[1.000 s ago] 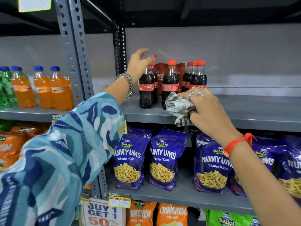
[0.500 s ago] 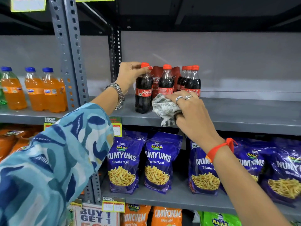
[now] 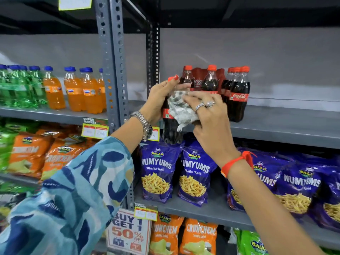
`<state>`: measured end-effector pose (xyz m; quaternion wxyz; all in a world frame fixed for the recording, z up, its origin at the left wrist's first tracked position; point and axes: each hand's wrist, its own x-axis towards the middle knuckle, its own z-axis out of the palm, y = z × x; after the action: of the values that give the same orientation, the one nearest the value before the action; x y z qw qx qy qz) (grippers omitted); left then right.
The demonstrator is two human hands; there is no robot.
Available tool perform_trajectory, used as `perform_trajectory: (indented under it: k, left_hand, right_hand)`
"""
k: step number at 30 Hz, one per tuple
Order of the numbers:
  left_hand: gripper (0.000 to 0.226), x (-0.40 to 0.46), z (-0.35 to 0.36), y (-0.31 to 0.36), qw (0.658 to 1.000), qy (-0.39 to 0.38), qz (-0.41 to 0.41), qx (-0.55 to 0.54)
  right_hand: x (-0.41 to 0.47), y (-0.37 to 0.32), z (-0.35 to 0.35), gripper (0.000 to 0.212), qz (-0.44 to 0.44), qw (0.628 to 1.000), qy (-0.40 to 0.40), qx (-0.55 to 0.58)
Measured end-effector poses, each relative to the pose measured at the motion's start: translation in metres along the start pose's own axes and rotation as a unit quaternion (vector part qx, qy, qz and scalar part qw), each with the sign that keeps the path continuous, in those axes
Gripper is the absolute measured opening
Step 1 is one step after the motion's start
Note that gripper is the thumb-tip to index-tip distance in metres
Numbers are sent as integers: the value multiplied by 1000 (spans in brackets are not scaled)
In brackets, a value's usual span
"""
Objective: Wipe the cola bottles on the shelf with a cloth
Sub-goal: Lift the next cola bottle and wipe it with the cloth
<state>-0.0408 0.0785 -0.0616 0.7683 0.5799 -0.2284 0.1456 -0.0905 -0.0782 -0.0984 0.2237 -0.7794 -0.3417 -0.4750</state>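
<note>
Far left on grey metal shelf (image 3: 276, 129): green plastic bottles with blue caps (image 3: 16, 89), then orange soda bottles with blue caps (image 3: 77, 91), upright in a row. Grey perforated steel upright (image 3: 112, 61) just right of these. Left hand (image 3: 161, 100), steel watch at wrist, patterned blue sleeve (image 3: 70, 190) below; fingers clamped round dark cola bottle with red cap and red label (image 3: 170, 129), held upright, lifted off and in front of shelf edge. Grey-and-white checked cloth (image 3: 181, 109) pressed against bottle's upper body over label. Right hand (image 3: 211, 122), rings on two digits, red thread band at wrist; fingers together, flat on cloth, pinning it to bottle. Further right, remaining red-capped cola bottles (image 3: 237, 94) upright on shelf, well back, some in red shrink-wrap. Shelf below: purple snack bags (image 3: 158, 172) standing.
</note>
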Motion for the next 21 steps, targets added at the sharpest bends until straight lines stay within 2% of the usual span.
perform_trajectory:
  k: [4,7,9,12,14,16,18,21]
  left_hand:
    - [18,-10,-6,2,999,23,0,-45]
    - [16,-14,-17,9,998,36,-1,-42]
    - [15,-18,-22,11,999,44,-6,-29]
    - [17,-24,-19,15,999,25,-18,-45]
    - [18,-28,-14,17,998,4,-33,-53]
    - [16,-29,-10,19,998,-3,-34,-49]
    - [12,-29,-10,20,999,5,-20,-39]
    - [11,-29,-16,21,999,37,-9,-5]
  right_hand:
    - [-26,-17,13,73,-5,999,-51,-3]
    - [-58,-27,13,67,-78,986,-146,-28]
    - [-65,-33,2,61,-113,974,-197,-1]
    - [-41,-40,-15,54,-90,985,-138,57]
    - [-22,-42,-16,52,-60,994,-83,22]
    - [-18,-45,-9,51,-64,993,-85,-55]
    - [-37,-52,-3,42,-113,978,-137,-107]
    - [-68,-64,-9,25,-192,941,-251,-121]
